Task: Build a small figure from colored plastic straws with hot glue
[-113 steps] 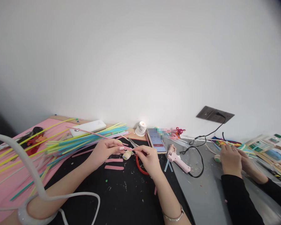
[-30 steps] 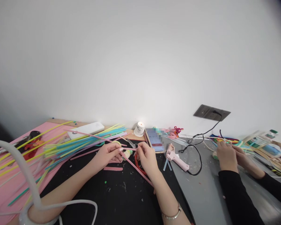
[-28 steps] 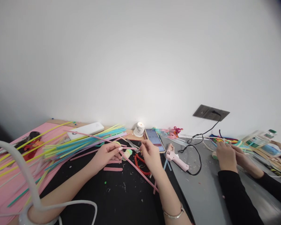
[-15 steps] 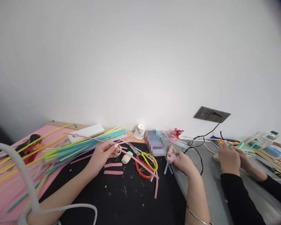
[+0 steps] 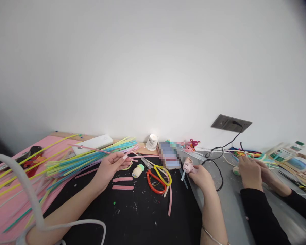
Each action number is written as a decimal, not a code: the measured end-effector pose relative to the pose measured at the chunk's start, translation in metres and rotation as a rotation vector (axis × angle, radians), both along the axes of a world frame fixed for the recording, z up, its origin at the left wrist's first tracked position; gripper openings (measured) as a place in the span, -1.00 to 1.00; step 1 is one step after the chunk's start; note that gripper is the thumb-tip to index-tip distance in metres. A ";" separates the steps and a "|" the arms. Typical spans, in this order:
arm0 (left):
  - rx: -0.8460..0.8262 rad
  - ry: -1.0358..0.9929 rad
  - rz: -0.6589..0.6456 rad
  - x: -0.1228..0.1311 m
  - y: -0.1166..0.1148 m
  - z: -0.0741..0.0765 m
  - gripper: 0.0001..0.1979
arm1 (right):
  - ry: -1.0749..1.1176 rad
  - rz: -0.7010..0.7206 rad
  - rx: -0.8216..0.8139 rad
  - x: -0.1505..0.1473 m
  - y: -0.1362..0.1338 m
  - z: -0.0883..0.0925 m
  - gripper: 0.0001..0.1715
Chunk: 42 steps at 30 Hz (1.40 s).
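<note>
My left hand point(image 5: 114, 165) pinches a long pink pipe cleaner point(image 5: 90, 148); its other end angles up just past my fingertips. My right hand point(image 5: 200, 175) is wrapped round a small pale pink hot glue gun point(image 5: 188, 166), with a bluish glue stick point(image 5: 183, 175) showing below it. Between my hands lie a cream roll with a green end point(image 5: 138, 170) and scissors with red and yellow handles point(image 5: 156, 185). Two short pink pipe cleaner pieces point(image 5: 122, 187) rest below my left hand on the black mat point(image 5: 132, 217).
Many coloured pipe cleaners point(image 5: 91, 161) spread over the left side. A white paper cup point(image 5: 151, 142) and a blurred phone point(image 5: 169, 155) stand along the wall. A black cord point(image 5: 221, 170) runs to the wall socket point(image 5: 231, 123). At right, another person's hands point(image 5: 250, 172) work close by.
The pink pipe cleaner's near end has swung up from over the scissors to above my left fingertips. My right hand has turned the glue gun slightly and raised it a little.
</note>
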<state>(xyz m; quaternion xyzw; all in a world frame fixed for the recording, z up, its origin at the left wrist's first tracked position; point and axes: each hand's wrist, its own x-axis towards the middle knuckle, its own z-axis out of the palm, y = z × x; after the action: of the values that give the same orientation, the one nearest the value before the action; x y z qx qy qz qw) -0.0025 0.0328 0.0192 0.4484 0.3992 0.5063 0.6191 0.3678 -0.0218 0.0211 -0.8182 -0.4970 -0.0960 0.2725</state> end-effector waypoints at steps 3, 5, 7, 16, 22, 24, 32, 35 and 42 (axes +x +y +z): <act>-0.007 0.092 -0.033 0.000 0.000 -0.001 -0.64 | 0.049 0.020 -0.062 -0.007 -0.002 0.007 -0.93; -0.012 0.142 -0.056 0.000 0.002 -0.003 -0.64 | 0.065 0.047 -0.049 -0.009 -0.002 0.013 -0.88; 0.000 0.198 -0.069 0.001 0.003 -0.005 -0.65 | 0.092 0.049 -0.022 -0.009 -0.001 0.018 -0.84; 0.276 0.704 -0.127 0.001 0.000 -0.009 -0.80 | 0.391 0.054 0.131 -0.026 0.001 0.030 -0.78; 0.434 0.829 -0.100 0.001 0.002 -0.012 -0.77 | 0.999 0.260 0.145 -0.059 0.002 0.029 -0.69; 0.453 0.864 -0.114 0.001 0.003 -0.013 -0.76 | 1.137 0.382 0.103 -0.068 0.001 0.029 -0.64; 0.478 0.913 -0.212 -0.002 0.003 -0.012 -0.73 | 1.181 0.609 -0.171 -0.102 -0.001 0.021 -0.64; 0.518 0.916 -0.209 -0.002 0.001 -0.010 -0.73 | 1.189 0.642 -0.236 -0.118 -0.003 0.014 -0.71; 0.579 0.927 -0.174 0.001 -0.005 -0.006 -0.70 | 1.053 0.695 -0.323 -0.142 -0.006 0.001 -0.85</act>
<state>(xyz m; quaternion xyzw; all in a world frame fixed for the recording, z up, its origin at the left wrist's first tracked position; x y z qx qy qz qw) -0.0019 0.0277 0.0137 0.8076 0.4359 0.2920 0.2693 0.2255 -0.0276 0.0225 -0.5778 -0.5410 0.4874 0.3685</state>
